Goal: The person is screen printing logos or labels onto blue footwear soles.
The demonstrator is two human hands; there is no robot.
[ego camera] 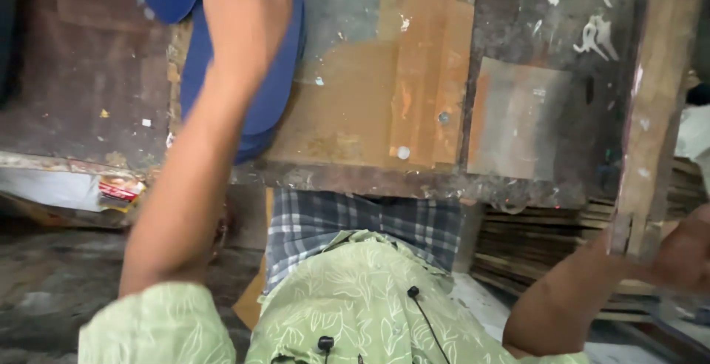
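Note:
My left hand point(244, 9) reaches forward over the worn wooden workbench point(384, 98) and rests on a stack of blue flat foam-like pieces point(259, 105) lying at the bench's left side; its fingers run out of the top of the view. My right hand point(684, 257) is low at the right edge, blurred, next to the lower end of a rough wooden plank point(654, 98) that lies along the bench's right side. Whether it grips the plank is unclear.
A stack of thin wooden sheets point(532, 238) sits under the bench at the right. A small red and white packet point(118, 190) lies by the bench's left front edge. I wear a green leaf-patterned shirt and a checked cloth.

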